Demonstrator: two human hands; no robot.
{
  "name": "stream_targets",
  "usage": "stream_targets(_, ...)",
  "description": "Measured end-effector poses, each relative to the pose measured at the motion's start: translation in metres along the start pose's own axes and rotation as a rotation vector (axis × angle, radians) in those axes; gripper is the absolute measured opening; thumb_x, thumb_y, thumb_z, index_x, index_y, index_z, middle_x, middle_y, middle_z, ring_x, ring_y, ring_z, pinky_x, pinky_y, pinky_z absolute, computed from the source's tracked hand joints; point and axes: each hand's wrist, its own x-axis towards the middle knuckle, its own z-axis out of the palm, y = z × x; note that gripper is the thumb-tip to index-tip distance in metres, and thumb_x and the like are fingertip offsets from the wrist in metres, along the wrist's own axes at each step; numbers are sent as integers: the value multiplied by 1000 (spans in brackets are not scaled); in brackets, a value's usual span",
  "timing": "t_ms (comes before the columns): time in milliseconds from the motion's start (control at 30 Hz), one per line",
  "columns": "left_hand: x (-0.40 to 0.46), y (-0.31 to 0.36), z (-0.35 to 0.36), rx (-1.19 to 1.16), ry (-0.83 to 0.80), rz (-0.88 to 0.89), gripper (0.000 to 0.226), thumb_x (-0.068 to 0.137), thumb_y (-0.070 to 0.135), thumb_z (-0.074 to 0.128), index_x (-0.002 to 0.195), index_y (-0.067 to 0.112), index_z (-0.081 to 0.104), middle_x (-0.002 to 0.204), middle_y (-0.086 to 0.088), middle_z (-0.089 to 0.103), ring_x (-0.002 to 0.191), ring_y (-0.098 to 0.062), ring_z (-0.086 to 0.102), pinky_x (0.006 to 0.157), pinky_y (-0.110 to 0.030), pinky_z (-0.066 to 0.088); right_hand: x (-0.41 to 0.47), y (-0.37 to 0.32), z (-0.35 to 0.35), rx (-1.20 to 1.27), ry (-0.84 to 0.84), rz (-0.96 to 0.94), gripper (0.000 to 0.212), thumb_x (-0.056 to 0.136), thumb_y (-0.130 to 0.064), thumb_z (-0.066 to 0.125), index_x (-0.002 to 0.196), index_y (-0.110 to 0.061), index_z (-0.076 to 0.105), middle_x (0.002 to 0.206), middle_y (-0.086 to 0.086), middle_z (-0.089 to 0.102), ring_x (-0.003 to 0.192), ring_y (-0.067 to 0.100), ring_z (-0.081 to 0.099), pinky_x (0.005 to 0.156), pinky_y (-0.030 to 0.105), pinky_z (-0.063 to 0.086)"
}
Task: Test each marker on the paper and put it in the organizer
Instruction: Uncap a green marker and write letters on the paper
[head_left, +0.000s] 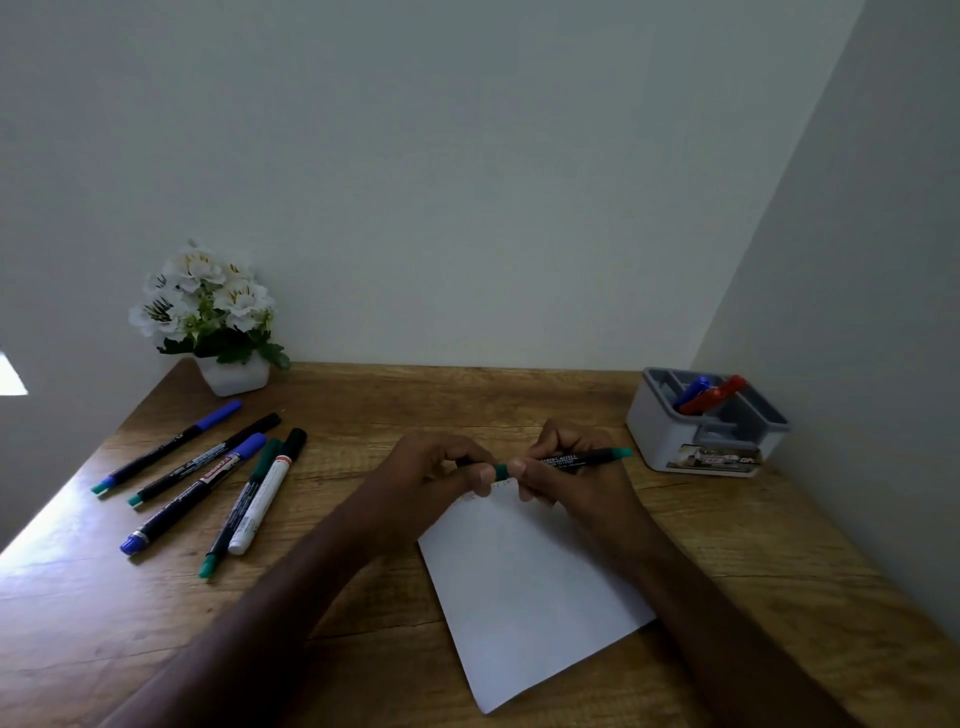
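Both hands hold one green marker (571, 459) level above the far edge of the white paper (530, 587). My right hand (571, 467) grips its black barrel, and the green tail points right. My left hand (441, 467) pinches the cap end, with a strip of green showing between the two hands. Faint marks show on the paper near my fingers. The grey organizer (706, 421) stands at the back right and holds a blue marker (693, 389) and a red marker (714, 395). Several more markers (208, 478) lie on the desk at the left.
A white pot of white flowers (213, 317) stands at the back left by the wall. Walls close the wooden desk (363, 405) at the back and on the right. The organizer sits in the right corner.
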Motion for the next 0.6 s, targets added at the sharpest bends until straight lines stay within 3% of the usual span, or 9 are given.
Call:
stream_targets(133, -1, 0, 1, -44, 13, -13, 26, 92, 12, 63, 76, 30, 71, 82, 5, 73, 77, -5, 64, 66, -12, 45, 2, 1, 0, 26, -2, -3, 18, 82, -5, 76, 70, -16, 71, 65, 18, 64, 54, 17, 56, 50, 26, 44)
stream_targets(300, -3, 1, 4, -39, 58, -45, 26, 92, 12, 63, 72, 26, 70, 78, 6, 72, 74, -7, 63, 66, -15, 46, 3, 3, 5, 96, -13, 28, 17, 83, -3, 75, 70, -11, 67, 62, 14, 64, 53, 18, 57, 49, 28, 43)
stream_targets(400, -5, 3, 6, -23, 50, -53, 25, 93, 12, 61, 73, 22, 71, 79, 6, 73, 75, -6, 65, 67, -15, 47, 3, 2, 7, 97, -21, 46, 17, 80, -14, 78, 69, -13, 66, 60, 14, 63, 51, 20, 54, 48, 28, 42)
stream_targets(467, -5, 3, 8, -30, 62, -56, 24, 94, 14, 60, 74, 20, 72, 84, 5, 74, 82, -9, 67, 72, -24, 50, 3, 1, 4, 107, -16, 54, 19, 79, -17, 78, 70, -8, 64, 60, 13, 64, 51, 20, 53, 49, 29, 42)
stream_targets(533, -5, 4, 9, -48, 80, -64, 21, 95, 16, 60, 79, 16, 74, 87, 5, 74, 86, -12, 68, 76, -33, 52, 2, 0, 2, 116, -7, 55, 16, 80, -9, 78, 73, -9, 63, 64, 10, 65, 54, 19, 56, 51, 30, 45)
stream_targets(600, -4, 9, 11, -77, 99, -59, 20, 96, 19, 59, 85, 16, 75, 86, 4, 74, 84, -12, 68, 74, -31, 51, -1, -3, 1, 87, -28, 55, 14, 81, 1, 76, 82, -10, 67, 73, 4, 69, 64, 17, 62, 57, 29, 50)
